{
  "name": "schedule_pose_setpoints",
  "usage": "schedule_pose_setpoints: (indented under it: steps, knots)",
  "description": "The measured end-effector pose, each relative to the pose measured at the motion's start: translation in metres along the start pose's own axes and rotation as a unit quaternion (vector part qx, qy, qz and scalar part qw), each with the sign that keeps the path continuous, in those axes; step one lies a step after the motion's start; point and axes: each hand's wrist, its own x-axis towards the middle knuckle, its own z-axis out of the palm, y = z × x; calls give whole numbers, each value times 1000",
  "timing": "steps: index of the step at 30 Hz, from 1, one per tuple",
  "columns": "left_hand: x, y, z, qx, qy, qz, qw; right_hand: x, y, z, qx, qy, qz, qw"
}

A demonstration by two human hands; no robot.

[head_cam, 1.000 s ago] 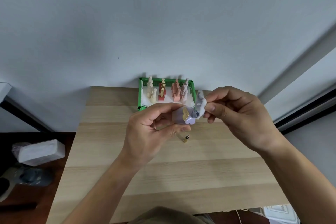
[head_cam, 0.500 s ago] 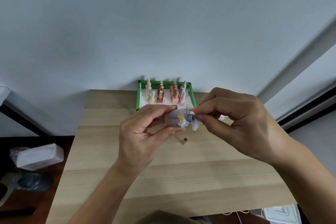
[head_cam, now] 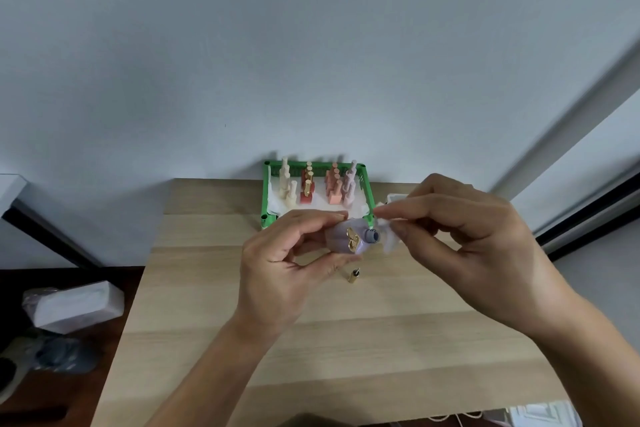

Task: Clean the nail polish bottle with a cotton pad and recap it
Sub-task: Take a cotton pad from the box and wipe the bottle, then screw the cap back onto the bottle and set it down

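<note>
My left hand [head_cam: 287,260] holds a lilac nail polish bottle [head_cam: 349,239] with a gold ornament, tipped on its side above the table. Its open neck [head_cam: 373,236] points right. My right hand [head_cam: 460,236] pinches a white cotton pad [head_cam: 389,236] between thumb and fingers, right beside the neck; whether it touches the neck I cannot tell. The gold cap with its brush [head_cam: 354,276] lies on the wooden table [head_cam: 346,340] just below the bottle.
A green tray [head_cam: 265,191] with several nail polish bottles stands at the table's far edge against the wall. A white packet [head_cam: 396,198] peeks out behind my right hand. Left of the table, a wrapped white package [head_cam: 74,305] lies on dark furniture.
My right hand has shifted slightly to the right, drawing the cotton pad off the front of the bottle's neck, which now shows fully. My left hand keeps the bottle in nearly the same place.
</note>
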Motion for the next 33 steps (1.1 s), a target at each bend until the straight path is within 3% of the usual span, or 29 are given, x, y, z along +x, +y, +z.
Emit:
schedule_pose_setpoints:
  steps: [11,14,17,21,27,30,33]
  knots:
    - [4,0,-1,-11,13,-36,999,-2,9,1,-44,-48,40,997]
    - [2,-3,-3,-35,20,-59,997,-8,23,2,62,-3,110,992]
    - [0,-6,-4,-79,35,-109,990,-16,39,11,275,47,218,935]
    - [-1,-15,-9,-89,16,-146,985,-36,60,32,503,80,316,800]
    - [-20,-47,-15,-79,-18,-229,970,-67,91,63,591,104,410,686]
    - [-38,-70,-20,-29,-28,-267,963,-84,114,77,591,119,449,660]
    - [-57,-97,-22,35,-45,-311,949,-102,139,91,571,123,476,657]
